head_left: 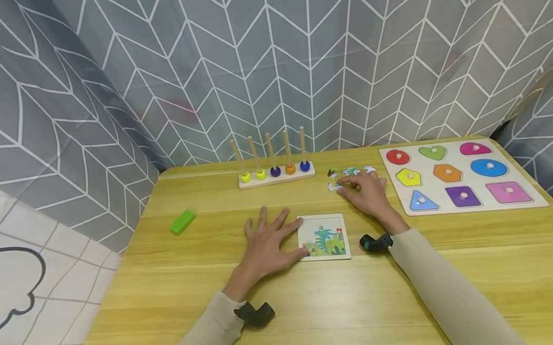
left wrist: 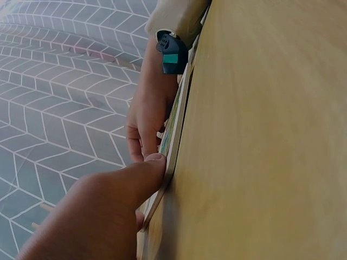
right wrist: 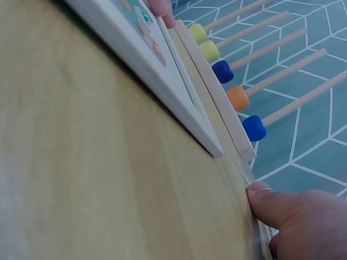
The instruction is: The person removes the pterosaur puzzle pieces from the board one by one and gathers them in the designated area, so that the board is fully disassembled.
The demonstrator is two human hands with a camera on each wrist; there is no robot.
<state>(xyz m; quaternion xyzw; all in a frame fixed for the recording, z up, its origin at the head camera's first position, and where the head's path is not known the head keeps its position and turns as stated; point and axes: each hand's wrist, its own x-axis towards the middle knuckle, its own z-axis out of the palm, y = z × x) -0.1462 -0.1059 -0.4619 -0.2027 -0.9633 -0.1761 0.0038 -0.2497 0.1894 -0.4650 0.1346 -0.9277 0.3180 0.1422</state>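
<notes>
My left hand (head_left: 269, 244) lies on the table with fingers spread, its index fingertip and thumb touching the left edge of a small square puzzle tray (head_left: 319, 221). Inside, a partly filled dinosaur picture (head_left: 329, 241) covers the lower and right portions, and the upper left is bare. Behind the tray, my right hand (head_left: 368, 192) reaches down among several loose puzzle pieces (head_left: 350, 171). Its thumb and index finger pinch one pale blue puzzle piece (head_left: 333, 187), low at the tabletop. In the right wrist view, the right thumb (right wrist: 274, 205) presses close to the wood; the other fingertips are mostly hidden.
At the back stands a peg rack (head_left: 277, 179) with one coloured bead on each upright peg. A knobbed shape board (head_left: 467, 176) lies at the right, near the right forearm. A green block (head_left: 182, 222) sits at the left. Patterned curtains (head_left: 270, 67) hang behind the wooden table (head_left: 323, 307).
</notes>
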